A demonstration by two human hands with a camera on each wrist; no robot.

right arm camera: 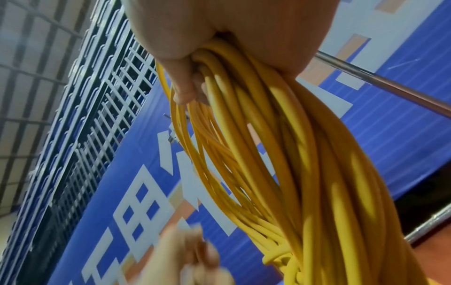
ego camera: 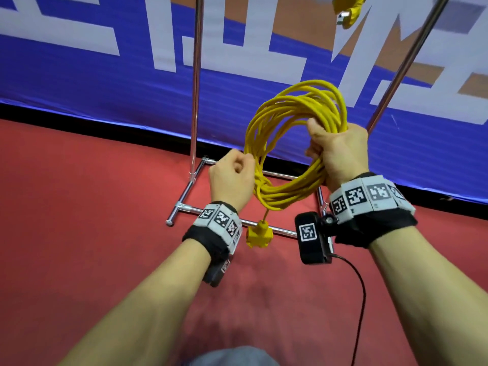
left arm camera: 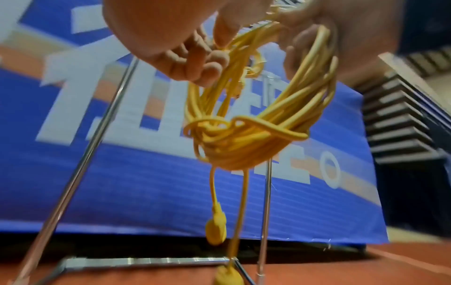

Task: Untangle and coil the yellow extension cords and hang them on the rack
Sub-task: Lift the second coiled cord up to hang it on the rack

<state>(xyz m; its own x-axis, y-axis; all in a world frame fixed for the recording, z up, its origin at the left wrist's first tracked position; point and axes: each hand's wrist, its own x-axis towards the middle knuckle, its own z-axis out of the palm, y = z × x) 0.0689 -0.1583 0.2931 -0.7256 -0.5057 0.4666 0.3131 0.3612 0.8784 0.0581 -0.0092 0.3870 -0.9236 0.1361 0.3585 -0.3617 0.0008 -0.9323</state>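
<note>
A coiled yellow extension cord [ego camera: 285,120] hangs in the air in front of the rack. My right hand [ego camera: 324,143] grips the coil's right side, fingers wrapped round the whole bundle [right arm camera: 292,154]. My left hand [ego camera: 239,165] sits at the coil's left side with fingers curled, and thumb and fingers pinch a few strands [left arm camera: 219,48]. A wrap of cord crosses the coil's bottom [left arm camera: 244,131]. Two yellow plug ends dangle below it, one [left arm camera: 216,229] above the other [left arm camera: 228,273]; the head view shows one plug [ego camera: 260,233]. Another yellow cord [ego camera: 348,9] hangs at the top edge.
The chrome rack has two upright poles [ego camera: 195,75] [ego camera: 406,64] and a floor frame [ego camera: 184,204] on red carpet, right under the coil. Behind it stands a blue banner [ego camera: 105,88]. A black cable [ego camera: 361,299] trails from my right wrist camera.
</note>
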